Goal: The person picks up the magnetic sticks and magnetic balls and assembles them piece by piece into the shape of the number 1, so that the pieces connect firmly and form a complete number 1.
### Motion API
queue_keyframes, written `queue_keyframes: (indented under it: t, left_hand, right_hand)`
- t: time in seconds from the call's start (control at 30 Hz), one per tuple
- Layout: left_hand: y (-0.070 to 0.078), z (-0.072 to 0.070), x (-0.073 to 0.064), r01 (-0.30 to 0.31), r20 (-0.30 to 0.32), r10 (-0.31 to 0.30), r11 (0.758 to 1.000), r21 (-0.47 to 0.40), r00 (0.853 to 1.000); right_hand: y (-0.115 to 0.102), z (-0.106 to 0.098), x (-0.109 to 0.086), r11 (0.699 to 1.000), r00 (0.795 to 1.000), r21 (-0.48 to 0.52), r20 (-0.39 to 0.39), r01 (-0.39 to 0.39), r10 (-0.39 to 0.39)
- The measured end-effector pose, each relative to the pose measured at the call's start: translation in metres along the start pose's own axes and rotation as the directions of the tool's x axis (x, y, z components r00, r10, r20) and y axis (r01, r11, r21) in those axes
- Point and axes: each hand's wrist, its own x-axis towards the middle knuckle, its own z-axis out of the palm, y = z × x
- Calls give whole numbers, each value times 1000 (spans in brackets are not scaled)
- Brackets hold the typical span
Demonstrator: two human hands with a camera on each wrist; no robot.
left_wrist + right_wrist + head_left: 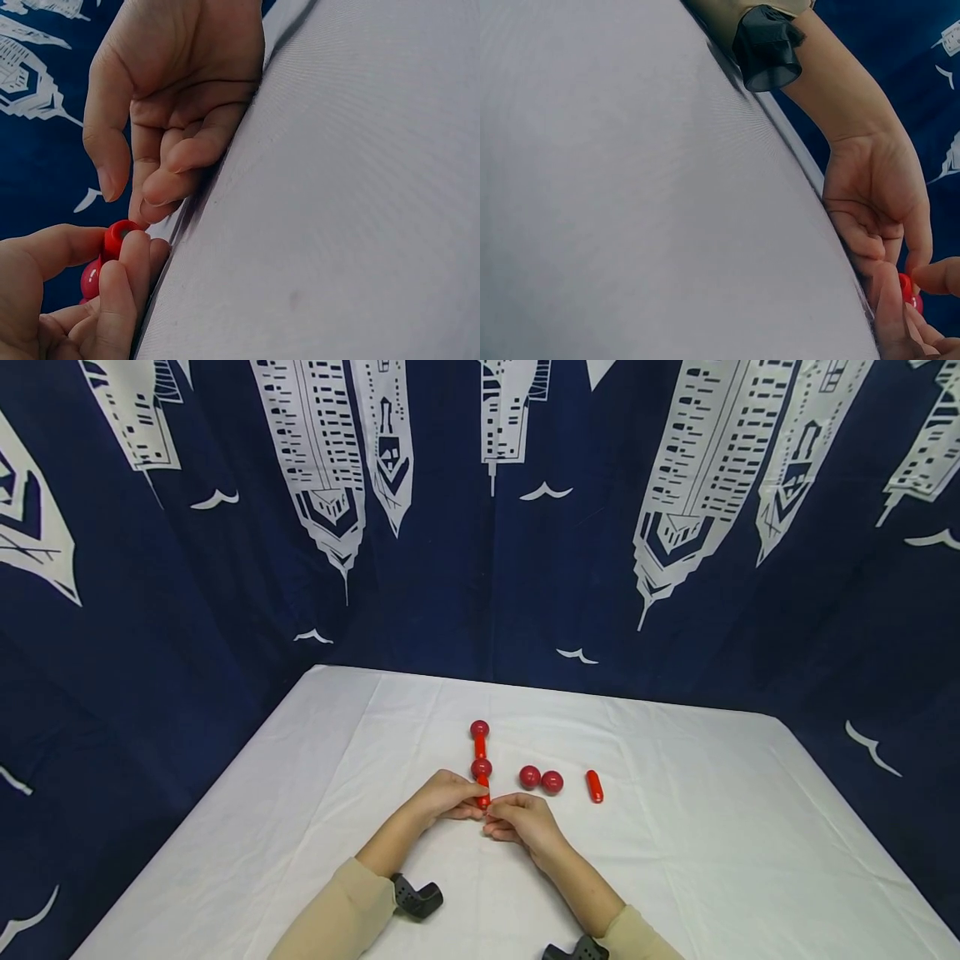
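My left hand (444,795) pinches a short red rod (483,802) between thumb and fingers. In the left wrist view this rod's end (120,236) shows a grey spot in its middle. The rod lines up with a dark red ball (482,768), another red rod (480,747) and a far ball (479,728), making a straight chain away from me. My right hand (525,822) is beside the rod's near end, a fingertip right at it. Its thumb stands apart from its loosely bent fingers, with nothing between them.
Two dark red balls (529,777) sit side by side right of the chain. Farther right lies a loose red rod (595,786). A white cloth covers the table (720,827), and a dark blue printed curtain (480,568) hangs behind it.
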Motion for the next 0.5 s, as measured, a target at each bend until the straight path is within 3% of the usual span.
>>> queue_keyframes:
  t: [0.3,0.5]
  left_hand:
    - [0,-1,1,4,13,-5,1000,5,1000]
    - [1,0,-2,4,4,-4,1000,-2,1000]
  right_hand:
    - [-15,-5,3,989,998,-142,-18,51,-54]
    - [-34,-16,8,954,989,-280,-66,108,-131]
